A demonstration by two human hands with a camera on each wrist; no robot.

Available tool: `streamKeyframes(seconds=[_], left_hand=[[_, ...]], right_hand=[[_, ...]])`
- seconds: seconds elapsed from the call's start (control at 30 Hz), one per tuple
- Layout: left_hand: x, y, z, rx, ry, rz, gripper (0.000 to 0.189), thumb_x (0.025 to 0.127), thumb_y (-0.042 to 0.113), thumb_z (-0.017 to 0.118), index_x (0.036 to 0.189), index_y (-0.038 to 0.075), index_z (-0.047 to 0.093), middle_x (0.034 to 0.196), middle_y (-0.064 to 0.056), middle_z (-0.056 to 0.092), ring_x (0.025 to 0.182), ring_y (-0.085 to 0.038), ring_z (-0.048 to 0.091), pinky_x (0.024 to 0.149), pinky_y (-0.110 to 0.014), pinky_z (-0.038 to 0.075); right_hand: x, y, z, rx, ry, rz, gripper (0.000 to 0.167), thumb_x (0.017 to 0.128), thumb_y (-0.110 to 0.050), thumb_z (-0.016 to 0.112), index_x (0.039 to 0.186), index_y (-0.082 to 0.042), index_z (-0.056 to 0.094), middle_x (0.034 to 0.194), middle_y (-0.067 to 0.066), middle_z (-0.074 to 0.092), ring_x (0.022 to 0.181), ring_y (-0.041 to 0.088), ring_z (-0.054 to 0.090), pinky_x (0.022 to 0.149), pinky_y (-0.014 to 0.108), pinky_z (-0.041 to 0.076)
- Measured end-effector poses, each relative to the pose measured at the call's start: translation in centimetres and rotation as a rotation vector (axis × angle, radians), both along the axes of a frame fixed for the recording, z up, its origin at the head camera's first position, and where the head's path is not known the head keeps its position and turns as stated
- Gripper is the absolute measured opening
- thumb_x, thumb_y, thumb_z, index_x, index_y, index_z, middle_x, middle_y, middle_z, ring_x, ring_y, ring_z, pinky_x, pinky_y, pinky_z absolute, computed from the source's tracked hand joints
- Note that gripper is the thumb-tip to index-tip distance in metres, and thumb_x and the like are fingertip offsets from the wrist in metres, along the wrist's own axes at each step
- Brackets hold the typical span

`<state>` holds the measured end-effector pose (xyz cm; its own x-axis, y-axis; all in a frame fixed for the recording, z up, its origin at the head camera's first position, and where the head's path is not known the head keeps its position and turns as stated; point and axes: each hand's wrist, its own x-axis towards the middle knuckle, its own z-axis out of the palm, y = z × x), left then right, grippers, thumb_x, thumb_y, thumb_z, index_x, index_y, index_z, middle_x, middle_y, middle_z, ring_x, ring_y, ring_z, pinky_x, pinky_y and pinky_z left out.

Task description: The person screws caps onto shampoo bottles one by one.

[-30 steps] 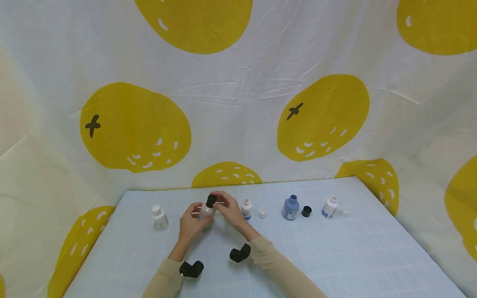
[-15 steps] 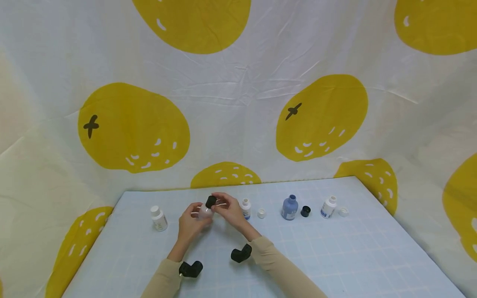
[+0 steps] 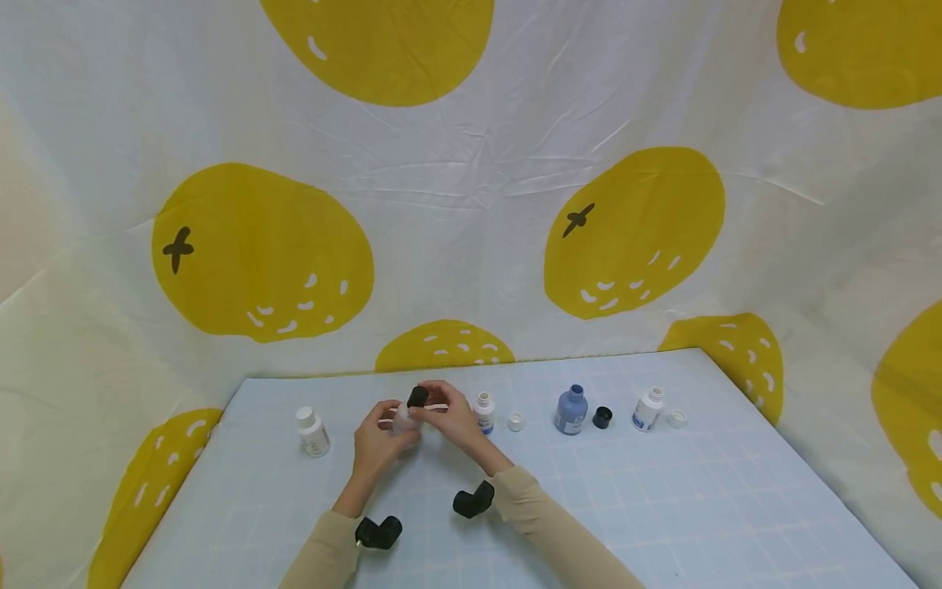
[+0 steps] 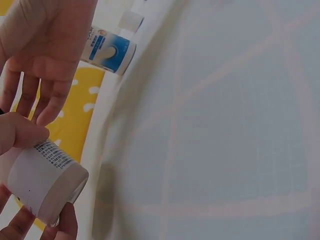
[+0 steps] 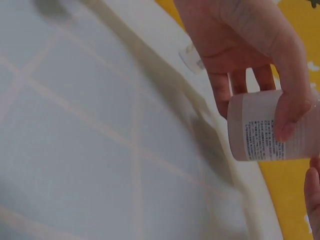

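My left hand [image 3: 375,446] grips a pale pink bottle [image 3: 401,420] by its body, above the table. In the left wrist view its thumb [image 4: 22,132] lies on the bottle's side, with fingertips near the base. A black cap [image 3: 417,397] tops the bottle. At the cap is my right hand [image 3: 454,415], its thumb and fingers about it. In the right wrist view, the left hand [image 5: 250,40] wraps the bottle [image 5: 260,127], with printed text showing. Only a few right-hand fingers [image 5: 312,190] appear there; the cap lies outside that view.
A capped white bottle [image 3: 313,432] stands at left. Right of the hands are an uncapped white bottle [image 3: 484,413], white cap [image 3: 516,421], uncapped blue bottle [image 3: 571,410], black cap [image 3: 603,417], uncapped white bottle [image 3: 648,409] and white cap [image 3: 677,419]. A fruit-print curtain [image 3: 456,270] hangs behind.
The right thumb has shifted left across the front below the black cap, as the right hand turns slightly. The left hand and pink bottle stay nearly in place.
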<state>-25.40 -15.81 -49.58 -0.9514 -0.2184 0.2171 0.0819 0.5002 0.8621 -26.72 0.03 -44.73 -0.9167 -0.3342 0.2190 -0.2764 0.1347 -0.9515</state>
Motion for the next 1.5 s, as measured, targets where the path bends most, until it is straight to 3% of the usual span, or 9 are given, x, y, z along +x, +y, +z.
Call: streamKeyframes(seconds=[0.17, 0.27, 0.5, 0.97, 1.23, 1.4, 1.5], left_hand=[[0.0, -0.3, -0.1, 0.004, -0.016, -0.012, 0.051, 0.071, 0.016, 0.082, 0.116, 0.005, 0.061, 0.105, -0.017, 0.065, 0.093, -0.028, 0.059, 0.079, -0.035, 0.047], [-0.1, -0.4, -0.1, 0.007, -0.018, -0.026, 0.052, 0.071, 0.015, 0.082, 0.117, 0.006, 0.061, 0.106, -0.016, 0.065, 0.094, -0.028, 0.059, 0.081, -0.035, 0.046], [-0.1, -0.4, -0.3, 0.003, -0.007, -0.028, 0.051, 0.070, 0.015, 0.082, 0.116, 0.006, 0.061, 0.104, -0.016, 0.065, 0.093, -0.028, 0.058, 0.080, -0.034, 0.046], [-0.2, -0.1, -0.2, 0.015, -0.023, -0.013, 0.051, 0.072, 0.016, 0.081, 0.118, 0.007, 0.060, 0.107, -0.016, 0.064, 0.096, -0.028, 0.057, 0.083, -0.038, 0.046], [0.0, 0.0, -0.3, 0.009, 0.029, 0.016, 0.050, 0.068, 0.015, 0.082, 0.113, 0.006, 0.062, 0.102, -0.016, 0.066, 0.089, -0.028, 0.059, 0.077, -0.035, 0.046], [0.2, 0.1, -0.3, 0.006, 0.038, 0.018, 0.049, 0.067, 0.015, 0.083, 0.112, 0.005, 0.062, 0.100, -0.016, 0.066, 0.088, -0.027, 0.059, 0.077, -0.034, 0.046], [0.3, 0.1, -0.4, 0.002, 0.034, 0.012, 0.050, 0.068, 0.015, 0.083, 0.112, 0.005, 0.062, 0.101, -0.016, 0.066, 0.089, -0.027, 0.059, 0.077, -0.035, 0.047]], right_hand=[[-0.8, 0.2, -1.0, -0.075, 0.027, 0.117, 0.044, 0.093, -0.001, 0.055, 0.135, 0.007, 0.045, 0.137, 0.025, 0.049, 0.122, 0.039, 0.050, 0.101, 0.038, 0.047], [-1.7, 0.3, -2.1, -0.122, 0.068, 0.173, 0.046, 0.092, 0.004, 0.053, 0.136, 0.008, 0.042, 0.139, 0.026, 0.047, 0.123, 0.041, 0.049, 0.103, 0.035, 0.045], [-0.8, 0.5, -0.3, -0.113, 0.094, 0.211, 0.046, 0.090, 0.011, 0.052, 0.135, 0.013, 0.042, 0.136, 0.031, 0.049, 0.123, 0.044, 0.049, 0.105, 0.048, 0.041], [-0.8, 0.3, -0.4, -0.044, 0.096, 0.102, 0.045, 0.088, 0.001, 0.062, 0.131, 0.006, 0.051, 0.126, 0.025, 0.058, 0.111, 0.038, 0.056, 0.098, 0.048, 0.047], [-0.4, 0.0, -0.2, -0.039, 0.050, 0.010, 0.046, 0.085, -0.005, 0.070, 0.127, 0.005, 0.054, 0.120, 0.023, 0.061, 0.105, 0.038, 0.060, 0.086, 0.023, 0.051], [-0.3, -0.3, -0.3, -0.044, 0.053, -0.024, 0.044, 0.084, -0.006, 0.072, 0.124, 0.003, 0.056, 0.117, 0.023, 0.061, 0.102, 0.039, 0.060, 0.082, 0.018, 0.050], [-0.2, -0.2, -0.2, -0.034, 0.040, -0.003, 0.045, 0.085, -0.007, 0.071, 0.126, 0.003, 0.055, 0.117, 0.024, 0.060, 0.103, 0.040, 0.059, 0.082, 0.017, 0.049]])
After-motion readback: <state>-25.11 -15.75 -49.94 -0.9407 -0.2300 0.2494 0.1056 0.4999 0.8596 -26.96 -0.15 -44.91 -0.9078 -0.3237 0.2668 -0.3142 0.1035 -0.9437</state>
